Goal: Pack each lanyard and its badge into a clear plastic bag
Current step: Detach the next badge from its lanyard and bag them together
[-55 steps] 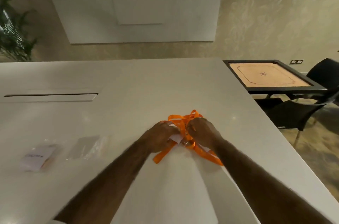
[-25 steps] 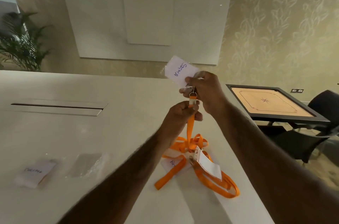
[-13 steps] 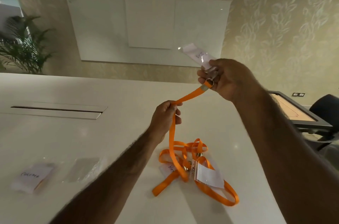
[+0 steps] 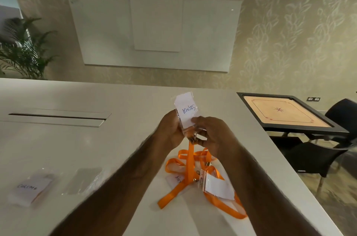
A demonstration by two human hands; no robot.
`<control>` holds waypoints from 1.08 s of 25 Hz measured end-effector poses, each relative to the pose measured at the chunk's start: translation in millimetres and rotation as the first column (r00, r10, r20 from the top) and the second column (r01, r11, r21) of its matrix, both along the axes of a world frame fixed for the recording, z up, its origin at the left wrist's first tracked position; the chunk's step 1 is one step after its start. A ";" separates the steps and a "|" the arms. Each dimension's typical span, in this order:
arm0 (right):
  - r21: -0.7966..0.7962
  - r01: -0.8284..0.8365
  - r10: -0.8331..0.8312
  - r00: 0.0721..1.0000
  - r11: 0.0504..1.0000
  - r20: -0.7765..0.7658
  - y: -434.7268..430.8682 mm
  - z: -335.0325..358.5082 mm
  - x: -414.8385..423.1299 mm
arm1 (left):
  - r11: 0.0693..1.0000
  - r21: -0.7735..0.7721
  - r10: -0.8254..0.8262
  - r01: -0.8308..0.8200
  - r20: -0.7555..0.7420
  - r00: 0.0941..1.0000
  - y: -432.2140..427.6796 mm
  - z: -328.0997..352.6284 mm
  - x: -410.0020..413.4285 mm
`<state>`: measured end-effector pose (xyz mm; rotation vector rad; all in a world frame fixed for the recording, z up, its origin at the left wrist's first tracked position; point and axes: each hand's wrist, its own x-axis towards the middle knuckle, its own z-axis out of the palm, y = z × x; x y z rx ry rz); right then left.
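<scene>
— How are the arms posed?
— Both reach forward over the bench, wrists nearly meeting.
— And the fingers?
— My left hand and right hand both pinch the badge upright; its lanyard hangs to the pile.

Badge upright in my fingers, writing upside down | its orange lanyard hangs to tangled pile | clear bag flat, left tabletop

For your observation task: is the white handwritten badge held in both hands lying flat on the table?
No, both hands hold the white handwritten badge above the table.
</scene>
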<state>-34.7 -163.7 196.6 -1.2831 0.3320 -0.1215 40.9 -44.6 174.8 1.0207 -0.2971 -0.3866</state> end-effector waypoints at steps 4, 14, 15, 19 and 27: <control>-0.163 -0.115 0.118 0.993 0.980 0.007 -2.5 -7.3 1.3 | 0.994 0.063 -0.082 0.087 -0.072 0.994 8.1 -0.5 -1.2; -0.146 -0.111 0.133 0.979 0.983 0.151 -16.4 0.7 10.0 | 0.991 0.006 -0.133 0.134 -0.029 0.991 15.9 -24.4 -12.3; -0.115 -0.085 0.103 0.981 0.990 0.165 -18.5 4.3 11.2 | 0.988 0.082 -0.130 0.128 0.018 0.991 17.2 -29.7 -15.4; 0.011 -0.039 0.036 0.982 0.999 0.184 -26.4 17.8 17.3 | 0.807 0.591 -0.231 0.000 0.316 0.920 20.7 -49.5 -21.5; -0.178 0.044 -0.015 0.987 0.983 0.162 -19.0 2.4 20.0 | 0.970 0.172 -0.176 0.174 -0.004 0.984 20.3 -22.2 -23.0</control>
